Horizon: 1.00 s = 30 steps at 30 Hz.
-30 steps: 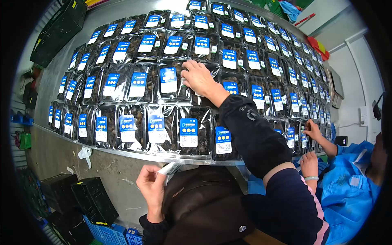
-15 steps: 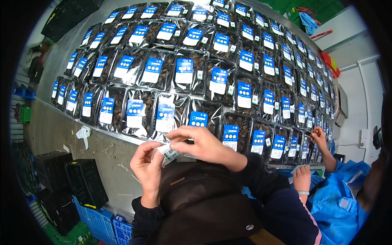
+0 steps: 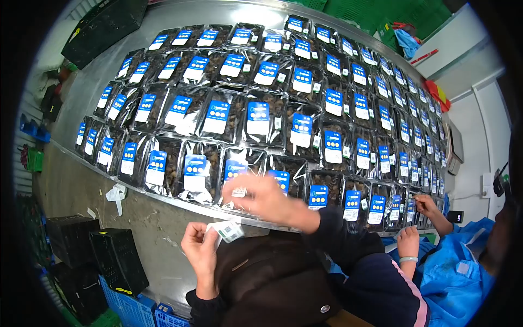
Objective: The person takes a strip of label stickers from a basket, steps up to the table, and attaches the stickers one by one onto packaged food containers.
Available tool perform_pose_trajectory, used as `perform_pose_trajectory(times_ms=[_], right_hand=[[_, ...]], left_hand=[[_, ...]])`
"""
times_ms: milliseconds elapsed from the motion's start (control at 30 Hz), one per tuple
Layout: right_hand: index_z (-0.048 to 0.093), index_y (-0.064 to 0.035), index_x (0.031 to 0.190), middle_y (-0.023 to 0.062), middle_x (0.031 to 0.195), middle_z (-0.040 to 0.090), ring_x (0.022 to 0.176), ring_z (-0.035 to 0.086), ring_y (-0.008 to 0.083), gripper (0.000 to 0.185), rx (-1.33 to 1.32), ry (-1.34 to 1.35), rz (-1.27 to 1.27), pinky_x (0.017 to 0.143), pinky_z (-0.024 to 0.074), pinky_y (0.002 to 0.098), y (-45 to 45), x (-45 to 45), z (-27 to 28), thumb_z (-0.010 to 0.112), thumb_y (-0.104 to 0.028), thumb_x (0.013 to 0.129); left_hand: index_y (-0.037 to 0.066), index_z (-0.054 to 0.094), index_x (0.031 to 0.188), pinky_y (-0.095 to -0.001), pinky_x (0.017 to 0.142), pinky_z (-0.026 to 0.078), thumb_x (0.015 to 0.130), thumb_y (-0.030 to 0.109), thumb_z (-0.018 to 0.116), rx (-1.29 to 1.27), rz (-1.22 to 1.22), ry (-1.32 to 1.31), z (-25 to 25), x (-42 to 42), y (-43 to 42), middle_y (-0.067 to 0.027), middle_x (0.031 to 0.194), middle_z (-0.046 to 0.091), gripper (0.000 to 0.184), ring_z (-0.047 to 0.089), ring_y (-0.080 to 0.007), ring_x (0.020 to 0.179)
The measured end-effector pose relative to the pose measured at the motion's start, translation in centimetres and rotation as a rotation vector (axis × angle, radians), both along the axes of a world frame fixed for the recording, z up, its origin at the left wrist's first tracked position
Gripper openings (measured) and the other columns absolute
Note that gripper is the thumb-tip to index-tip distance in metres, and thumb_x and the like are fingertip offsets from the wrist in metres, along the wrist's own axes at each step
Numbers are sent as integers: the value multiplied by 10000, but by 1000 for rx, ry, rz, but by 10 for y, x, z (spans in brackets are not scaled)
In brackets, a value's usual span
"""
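Observation:
Low at centre, my left hand (image 3: pixel 200 249) is closed on a folded strip of white labels (image 3: pixel 229 231) printed with small square codes and green bands. My right hand (image 3: pixel 261 197) hangs over the front row, blurred by motion; whether its fingers hold anything cannot be made out. Beneath and beside it lie black film-wrapped trays of dark brown pieces, such as this wrapped tray (image 3: pixel 202 188), each with a blue-and-white label. Several trays farther back also carry a small white-and-green sticker (image 3: pixel 316 141).
Rows of wrapped trays cover the metal table (image 3: pixel 180 12). At right, a co-worker's hand (image 3: pixel 426 205) touches a tray. Black crates (image 3: pixel 117 259) and a blue crate (image 3: pixel 128 302) stand at lower left. A scrap of white paper (image 3: pixel 116 193) lies at left.
My right hand has moved away from the label strip in my left hand, up over the front trays. The strip shows more plainly. The view has shifted slightly.

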State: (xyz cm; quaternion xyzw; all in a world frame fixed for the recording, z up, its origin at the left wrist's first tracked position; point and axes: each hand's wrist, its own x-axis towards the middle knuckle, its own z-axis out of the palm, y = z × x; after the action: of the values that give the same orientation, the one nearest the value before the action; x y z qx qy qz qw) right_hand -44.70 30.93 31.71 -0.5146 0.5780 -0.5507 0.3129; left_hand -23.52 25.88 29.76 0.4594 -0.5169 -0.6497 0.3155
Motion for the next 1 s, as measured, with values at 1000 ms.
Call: perform_pose_trajectory(times_ms=[1000], right_hand=[[678, -14, 999, 94, 959, 676, 872, 646, 221, 243, 61, -14, 91, 747, 506, 305, -7, 31, 8, 745, -109, 786]], left_hand=[[7, 608, 857, -147, 527, 349, 792, -64, 682, -108, 92, 77, 12, -11, -17, 46, 719, 561, 122, 447, 13, 594]])
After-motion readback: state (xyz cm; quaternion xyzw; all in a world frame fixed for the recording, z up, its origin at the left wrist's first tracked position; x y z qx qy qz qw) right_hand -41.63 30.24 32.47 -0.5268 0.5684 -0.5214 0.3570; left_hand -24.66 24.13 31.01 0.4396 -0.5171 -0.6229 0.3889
